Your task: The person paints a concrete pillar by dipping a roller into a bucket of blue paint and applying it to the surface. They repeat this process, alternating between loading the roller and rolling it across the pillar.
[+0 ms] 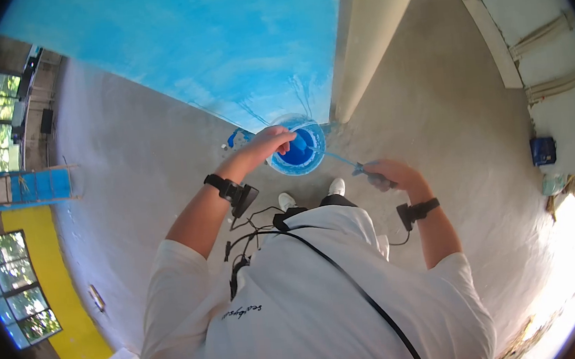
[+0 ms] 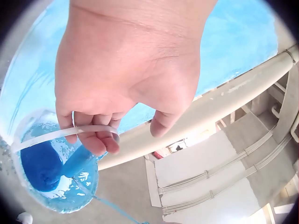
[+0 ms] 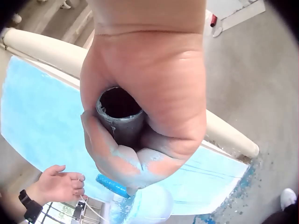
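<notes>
Blue paint fills part of a bucket [image 1: 318,157], its rim and inner wall smeared with it. My left hand [image 1: 267,145] is over the bucket and holds its white bail handle [image 2: 51,136] in curled fingers, the thumb standing apart. To the right of the bucket, my right hand [image 1: 392,175] grips the dark hollow handle [image 3: 125,128] of a paint roller. The roller's thin, blue-coated frame [image 1: 342,159] runs over the bucket rim, and the blue roller sleeve [image 2: 77,160] lies inside at the paint. Blue paint marks the right fingers.
A wall [image 1: 219,41] painted light blue rises just beyond the bucket, with drips low down. A pale pipe [image 1: 373,26] runs beside its corner. Blue splatter [image 1: 237,138] marks the grey floor near the wall base. My shoes [image 1: 336,186] stand close to the bucket.
</notes>
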Tool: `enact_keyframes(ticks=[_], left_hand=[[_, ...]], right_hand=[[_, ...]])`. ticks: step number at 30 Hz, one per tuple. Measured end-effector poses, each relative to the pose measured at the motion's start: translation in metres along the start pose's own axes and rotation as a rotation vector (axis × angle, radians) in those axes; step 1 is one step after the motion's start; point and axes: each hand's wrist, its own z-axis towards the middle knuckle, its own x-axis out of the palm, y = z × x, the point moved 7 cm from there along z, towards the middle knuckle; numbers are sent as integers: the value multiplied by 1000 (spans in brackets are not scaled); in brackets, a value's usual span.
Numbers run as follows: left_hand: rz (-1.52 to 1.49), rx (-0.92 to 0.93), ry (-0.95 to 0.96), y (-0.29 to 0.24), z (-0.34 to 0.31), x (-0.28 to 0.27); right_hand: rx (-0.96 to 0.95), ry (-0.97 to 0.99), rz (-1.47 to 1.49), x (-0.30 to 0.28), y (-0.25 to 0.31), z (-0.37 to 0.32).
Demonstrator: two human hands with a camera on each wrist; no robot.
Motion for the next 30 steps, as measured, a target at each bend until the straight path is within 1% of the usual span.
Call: enact_keyframes(ticks=[1,2,4,5,8,9,11,13,15,17,18,21,22,24,26,30], left_hand=[[57,-5,28,3,4,-2],[115,-9,56,4,5,-2],[99,11,51,-11,-1,1],[94,20,59,-16,-4,2],[97,44,57,-26,-11,-2],[85,61,45,-29,-12,-3],[204,66,50,-32,-14,-3],[191,85,49,-32,-15,-6],[176,106,53,-34,-17,-9],[166,52,101,-35,-20,-13],[151,64,94,-36,-20,-16],[171,122,72,-37,-22,-23],[144,135,84,-37,-25,-23],[105,153,93,-36,-25,-26],[152,96,54,-30,-22,-35],[175,95,97,-19,-11,-44]], right_hand=[[-36,90,263,6,-8,3],[-31,88,241,9,-14,2],[-72,112,354,17,-13,-7],[-85,156,366,24,-9,-12],[-61,163,359,31,-15,-3],[-69,122,343,36,-11,-5],[-87,126,313,49,0,-17],[-104,126,287,57,6,-22],[-86,44,225,56,7,-20],[-100,16,210,66,18,-23],[-115,-1,218,70,23,-26],[-73,-46,215,72,26,-26],[-63,-52,201,74,26,-27],[-69,3,292,82,28,-26],[-59,-4,270,86,30,-26],[-39,-19,279,87,30,-19]])
